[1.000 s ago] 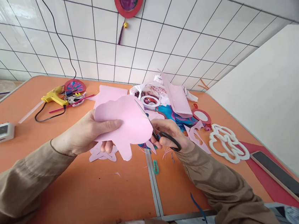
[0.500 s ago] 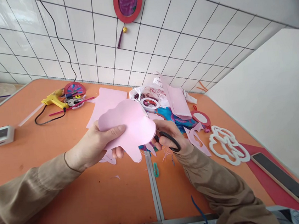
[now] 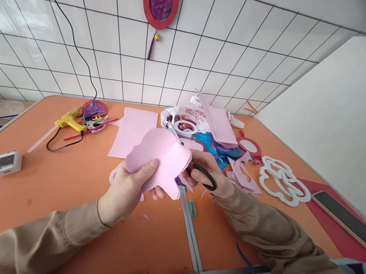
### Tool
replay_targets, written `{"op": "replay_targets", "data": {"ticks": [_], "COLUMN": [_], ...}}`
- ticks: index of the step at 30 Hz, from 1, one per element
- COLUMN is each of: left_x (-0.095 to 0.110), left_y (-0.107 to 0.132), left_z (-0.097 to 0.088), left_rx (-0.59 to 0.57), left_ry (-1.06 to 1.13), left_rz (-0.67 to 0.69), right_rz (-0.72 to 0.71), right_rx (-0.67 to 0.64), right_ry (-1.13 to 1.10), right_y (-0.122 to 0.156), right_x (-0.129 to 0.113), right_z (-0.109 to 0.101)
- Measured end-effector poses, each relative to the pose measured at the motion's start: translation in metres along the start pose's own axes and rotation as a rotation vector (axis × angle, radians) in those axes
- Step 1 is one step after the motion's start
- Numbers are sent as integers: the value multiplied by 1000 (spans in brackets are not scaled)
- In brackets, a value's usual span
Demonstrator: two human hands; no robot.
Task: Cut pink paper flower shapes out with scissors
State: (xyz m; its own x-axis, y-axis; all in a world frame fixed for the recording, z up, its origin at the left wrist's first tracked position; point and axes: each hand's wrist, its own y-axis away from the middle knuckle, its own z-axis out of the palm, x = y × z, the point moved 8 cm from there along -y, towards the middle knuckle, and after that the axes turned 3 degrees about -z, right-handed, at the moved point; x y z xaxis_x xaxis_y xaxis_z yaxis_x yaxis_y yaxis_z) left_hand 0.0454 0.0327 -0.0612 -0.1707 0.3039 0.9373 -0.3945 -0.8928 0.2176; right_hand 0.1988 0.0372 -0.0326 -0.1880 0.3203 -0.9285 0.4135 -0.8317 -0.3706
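The left hand (image 3: 126, 190) pinches the pink cutout (image 3: 164, 156) above the orange table (image 3: 143, 254), now turned so more blade (image 3: 175, 134) shows on the scissors (image 3: 209, 174) gripped in the curled right hand (image 3: 215, 167), apparently a mid-cutting adjustment.

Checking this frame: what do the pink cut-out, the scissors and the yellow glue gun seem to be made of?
Pink cut-out: matte, thin and gently curved; felt, craft foam or card, hard to tell which.
Scissors: smooth black handle, likely plastic; silvery blade, probably metal.
Yellow glue gun: probably hard plastic, judging by its evenly coloured, rigid-looking body.
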Motion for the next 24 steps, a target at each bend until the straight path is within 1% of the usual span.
{"op": "replay_targets", "data": {"ticks": [5, 10, 14, 19, 24], "left_x": [1, 4, 3, 0, 0], "left_y": [3, 9, 11, 10, 12], "left_z": [10, 19, 18, 13, 14], "left_rx": [-46, -52, -21, 6, -18], "left_ry": [120, 185, 148, 134, 122], "left_rz": [66, 92, 121, 142, 157], "right_rz": [-66, -61, -58, -93, -76], "right_rx": [-31, -17, -2, -20, -7], "right_ry": [-37, 2, 22, 13, 8], "right_y": [-1, -1, 1, 1, 1], "right_x": [-5, -5, -2, -5, -4], "right_z": [9, 14, 13, 15, 15]}}
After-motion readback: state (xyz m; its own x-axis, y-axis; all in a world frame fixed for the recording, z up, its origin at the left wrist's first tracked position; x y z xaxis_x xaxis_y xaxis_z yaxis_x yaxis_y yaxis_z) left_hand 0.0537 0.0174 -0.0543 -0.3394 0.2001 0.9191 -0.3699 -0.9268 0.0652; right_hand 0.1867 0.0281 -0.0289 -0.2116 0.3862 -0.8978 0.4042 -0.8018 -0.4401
